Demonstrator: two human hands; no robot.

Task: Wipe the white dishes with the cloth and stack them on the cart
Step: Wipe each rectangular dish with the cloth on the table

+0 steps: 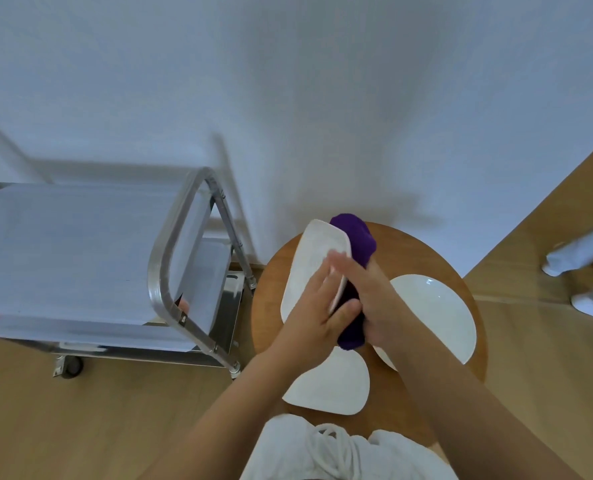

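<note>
My left hand [317, 306] holds a white oblong dish [314, 263] tilted above the round wooden table [274, 271], fingers over its face and thumb at its right edge. My right hand [374, 303] grips a purple cloth [355, 242] against the dish's right side and back. Two more white dishes lie on the table: a large one [437, 313] to the right and a smaller one [329, 386] near me. The steel cart [80, 244] stands to the left with nothing on its top shelf.
A white wall rises behind the table and cart. The cart's tubular handle [170, 271] stands between its top shelf and the table. Another person's white-clad feet [579, 271] are on the wooden floor at the far right. My white clothing fills the bottom edge.
</note>
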